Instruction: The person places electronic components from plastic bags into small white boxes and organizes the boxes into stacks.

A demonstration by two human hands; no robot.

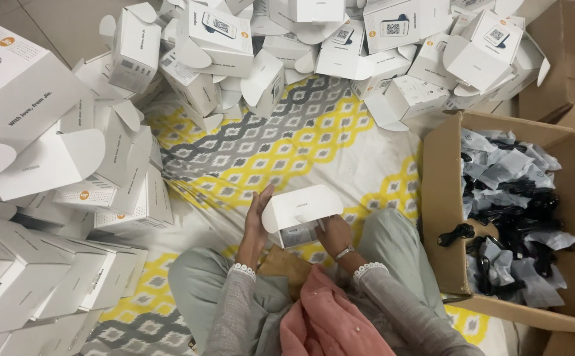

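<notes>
I sit cross-legged on a patterned cloth and hold a small white cardboard box (301, 212) in front of my lap. Its rounded lid flap is folded over the top. My left hand (256, 221) presses flat against the box's left side, fingers pointing up. At the box's lower right my right hand (333, 235), a bangle on its wrist, grips under the flap. The inside of the box is hidden.
Heaps of similar white boxes (50, 165) with open flaps ring me on the left and along the far side (366, 39). A brown carton (440, 217) on my right holds several black items in grey bags. Another brown carton (568, 59) stands at the far right.
</notes>
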